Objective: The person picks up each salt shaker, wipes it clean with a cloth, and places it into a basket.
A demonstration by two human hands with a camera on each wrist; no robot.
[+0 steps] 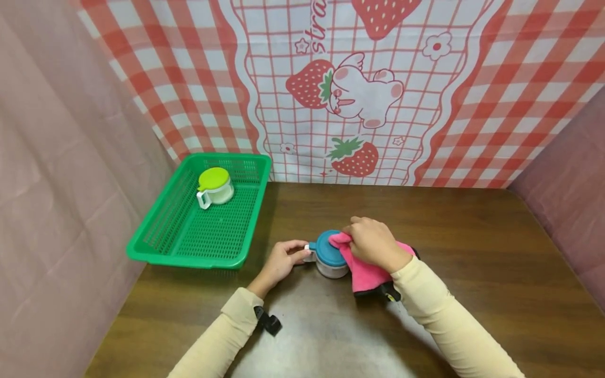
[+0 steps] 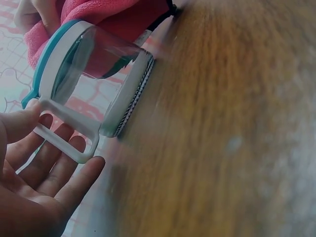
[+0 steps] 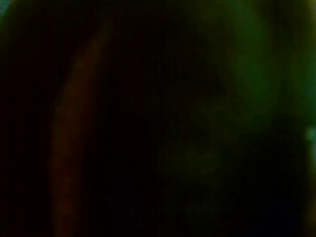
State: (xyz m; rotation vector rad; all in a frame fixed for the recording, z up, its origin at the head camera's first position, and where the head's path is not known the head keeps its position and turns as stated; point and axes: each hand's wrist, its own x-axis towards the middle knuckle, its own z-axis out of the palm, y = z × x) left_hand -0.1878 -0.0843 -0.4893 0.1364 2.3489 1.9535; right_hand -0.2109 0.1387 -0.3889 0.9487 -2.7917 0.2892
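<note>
A clear seasoning jar [image 1: 332, 270] with a blue lid [image 1: 328, 249] and a white handle [image 2: 69, 129] stands on the table. My left hand [image 1: 280, 261] holds it by the handle, the thumb near the lid's tab and the fingers behind the handle in the left wrist view. From the right, my right hand [image 1: 373, 242] grips a pink cloth [image 1: 363, 274] with a dark edge and presses a bunched part onto the lid's right side. The cloth hangs down beside the jar and hides part of it. Almost everything in the right wrist view is dark.
At the left, a green plastic basket [image 1: 250, 231] holds another jar [image 1: 220, 192] with a lime-green lid. A strawberry-print curtain [image 1: 359, 100] rises behind the brown table [image 1: 472, 247]. Pink drapes [image 1: 71, 157] border the sides.
</note>
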